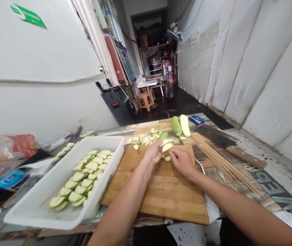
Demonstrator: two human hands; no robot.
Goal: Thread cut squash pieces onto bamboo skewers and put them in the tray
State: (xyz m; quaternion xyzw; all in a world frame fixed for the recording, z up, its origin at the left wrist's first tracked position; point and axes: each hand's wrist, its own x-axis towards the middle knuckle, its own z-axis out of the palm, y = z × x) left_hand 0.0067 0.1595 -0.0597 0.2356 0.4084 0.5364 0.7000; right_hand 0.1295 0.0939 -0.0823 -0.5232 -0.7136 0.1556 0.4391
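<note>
Over the wooden cutting board (156,191), my left hand (153,153) pinches pale green vegetable slices (166,147). My right hand (183,161) is closed just beside it, fingers touching another slice (167,159); whether it holds a thin skewer I cannot make out. A heap of loose slices (146,139) lies at the board's far edge. Two halved green vegetable pieces (180,125) lie behind them. To the left, a white plastic tray (33,205) holds skewered slices (84,177).
A bundle of bamboo skewers (220,159) lies right of the board. A cleaver (227,143) with a wooden handle rests beyond them. Plastic bags (4,153) sit at the far left. A white wall runs along the right; a dark corridor with stools (146,100) lies ahead.
</note>
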